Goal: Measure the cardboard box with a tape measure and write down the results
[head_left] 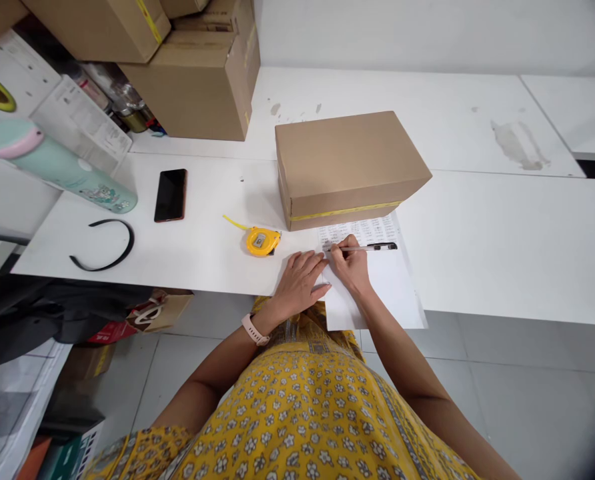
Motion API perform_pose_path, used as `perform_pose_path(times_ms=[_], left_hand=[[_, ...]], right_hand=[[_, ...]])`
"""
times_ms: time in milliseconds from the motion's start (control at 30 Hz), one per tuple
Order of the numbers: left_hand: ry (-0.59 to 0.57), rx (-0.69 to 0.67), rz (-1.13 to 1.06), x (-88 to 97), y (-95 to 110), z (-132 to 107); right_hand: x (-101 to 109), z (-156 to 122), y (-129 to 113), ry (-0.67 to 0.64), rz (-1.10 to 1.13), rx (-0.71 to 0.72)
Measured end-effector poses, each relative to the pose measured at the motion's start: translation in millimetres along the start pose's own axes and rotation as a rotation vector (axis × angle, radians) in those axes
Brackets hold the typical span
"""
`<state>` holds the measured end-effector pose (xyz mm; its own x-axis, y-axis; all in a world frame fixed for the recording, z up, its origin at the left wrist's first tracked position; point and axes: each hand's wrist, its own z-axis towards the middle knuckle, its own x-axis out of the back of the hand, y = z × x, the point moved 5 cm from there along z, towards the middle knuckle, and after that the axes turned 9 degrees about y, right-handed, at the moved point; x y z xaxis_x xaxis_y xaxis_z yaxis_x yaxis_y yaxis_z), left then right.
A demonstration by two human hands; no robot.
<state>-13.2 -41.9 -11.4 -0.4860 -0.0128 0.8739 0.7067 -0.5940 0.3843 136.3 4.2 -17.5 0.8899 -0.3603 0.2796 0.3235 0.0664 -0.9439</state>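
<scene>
In my right hand [350, 265] is a pen [380, 247] with a black cap end, its tip against a sheet of paper [390, 287]. Rows of small print or writing cover the upper part of the sheet, and its lower part hangs over the table edge. My left hand [301, 283] lies flat with fingers stretched, by the sheet's left edge. Just behind both hands a closed cardboard box [350, 160] with yellow tape rests partly on the paper. A yellow tape measure [262, 241] sits left of my left hand, a short bit of its blade sticking out.
A phone [171, 195], a black headband [127, 243] and a mint-green bottle [77, 170] are on the white table [502, 247] to the left. Stacked cardboard boxes [192, 93] stand at the back left. Bags [162, 310] and dark cloth are below the left side.
</scene>
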Motion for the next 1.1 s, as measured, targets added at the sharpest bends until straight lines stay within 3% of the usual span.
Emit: perform_pose_path(times_ms=[1100], left_hand=[[-0.013,0.006,-0.003,-0.1,-0.3,0.0]], right_hand=[[2.5,-0.2,1.0,0.018,-0.035,-0.013]])
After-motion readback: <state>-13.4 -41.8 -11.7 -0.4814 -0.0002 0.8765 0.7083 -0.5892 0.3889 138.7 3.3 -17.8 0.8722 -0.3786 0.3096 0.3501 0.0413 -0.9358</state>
